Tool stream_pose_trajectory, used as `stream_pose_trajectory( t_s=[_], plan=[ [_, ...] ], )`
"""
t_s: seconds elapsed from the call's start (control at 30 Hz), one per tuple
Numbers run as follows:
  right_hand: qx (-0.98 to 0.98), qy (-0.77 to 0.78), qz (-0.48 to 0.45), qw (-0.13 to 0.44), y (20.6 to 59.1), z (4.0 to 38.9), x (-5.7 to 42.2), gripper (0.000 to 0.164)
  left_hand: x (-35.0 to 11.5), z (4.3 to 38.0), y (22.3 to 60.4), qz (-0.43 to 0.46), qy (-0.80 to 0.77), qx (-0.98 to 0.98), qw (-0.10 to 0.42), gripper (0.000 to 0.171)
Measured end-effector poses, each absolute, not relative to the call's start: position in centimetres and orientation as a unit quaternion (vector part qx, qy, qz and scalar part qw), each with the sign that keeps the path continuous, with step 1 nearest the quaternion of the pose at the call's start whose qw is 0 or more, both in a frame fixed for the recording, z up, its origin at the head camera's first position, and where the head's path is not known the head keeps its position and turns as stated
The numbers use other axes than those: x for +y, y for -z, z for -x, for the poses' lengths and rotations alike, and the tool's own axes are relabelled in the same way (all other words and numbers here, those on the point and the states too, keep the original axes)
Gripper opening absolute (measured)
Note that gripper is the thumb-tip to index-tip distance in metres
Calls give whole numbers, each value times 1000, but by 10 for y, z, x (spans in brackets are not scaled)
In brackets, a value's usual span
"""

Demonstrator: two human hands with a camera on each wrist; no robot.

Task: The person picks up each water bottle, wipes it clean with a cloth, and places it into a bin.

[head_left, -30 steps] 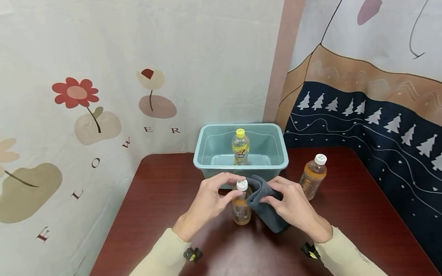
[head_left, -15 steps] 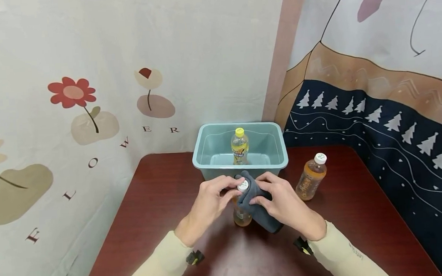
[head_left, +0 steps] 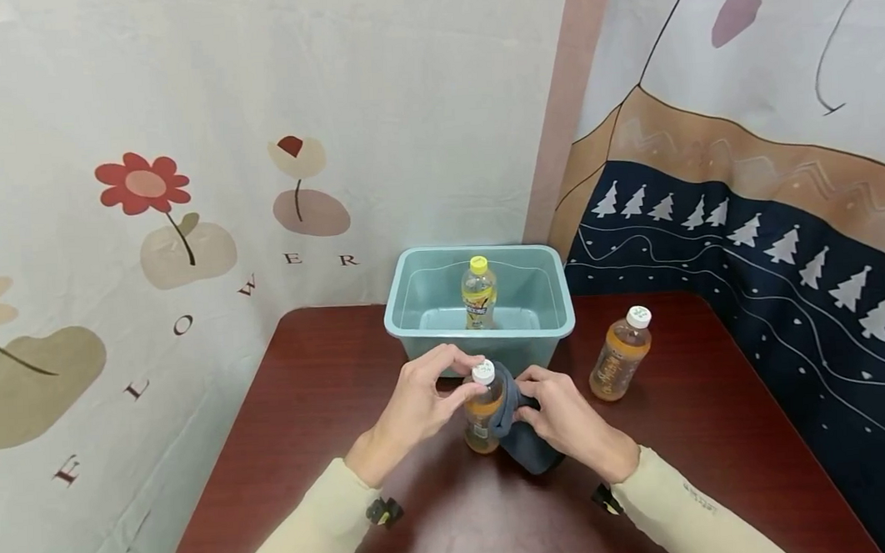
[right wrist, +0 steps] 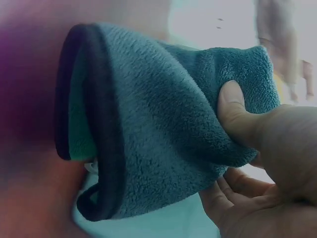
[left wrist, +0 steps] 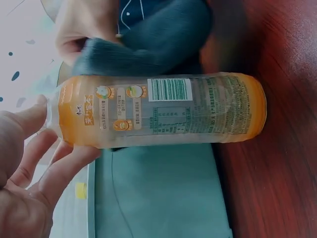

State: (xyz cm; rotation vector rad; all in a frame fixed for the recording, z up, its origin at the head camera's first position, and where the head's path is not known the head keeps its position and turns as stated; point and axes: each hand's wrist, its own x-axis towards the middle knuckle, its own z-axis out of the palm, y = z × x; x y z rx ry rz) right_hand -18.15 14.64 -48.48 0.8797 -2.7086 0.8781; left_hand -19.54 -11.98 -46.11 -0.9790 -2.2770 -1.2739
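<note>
A clear plastic bottle (head_left: 483, 425) with a white cap and an orange-edged label stands upright on the table in front of the tub. My left hand (head_left: 419, 399) pinches it near the cap between thumb and fingers. The left wrist view shows the bottle's (left wrist: 168, 109) barcode and printed label facing that camera. My right hand (head_left: 570, 420) grips a folded grey cloth (head_left: 530, 447), whose edge lies against the bottle's right side. In the right wrist view, the thumb presses the fuzzy cloth (right wrist: 153, 124) from above, with fingers beneath it.
Behind the hands sits a light blue plastic tub (head_left: 483, 334), holding a bottle with a yellow cap (head_left: 479, 295). Another white-capped bottle (head_left: 618, 363) stands to the right on the dark red table (head_left: 328, 383). Printed curtains hang behind the table and on its right.
The cloth went over the bottle's upper part near the cap, then back down along its right side with my right hand. My left hand keeps its pinch near the cap.
</note>
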Motion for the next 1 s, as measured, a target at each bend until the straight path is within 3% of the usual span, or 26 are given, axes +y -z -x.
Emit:
stream_pose_trajectory(
  t_s=[0.3,0.47,0.73,1.0],
  plan=[
    [-908,-259,-329,-2,537,196,148,15,-119,195,461,348,434,-811,181,30],
    [-906,-268,-328,-13,549,203,148,22,-120,195,459,339,439,-815,168,30],
    [-904,-292,-313,-9,537,202,149,18,-122,193,459,325,461,-814,140,29],
    [-901,-310,-303,34,492,197,150,21,-123,194,457,307,483,-811,123,28]
  ],
)
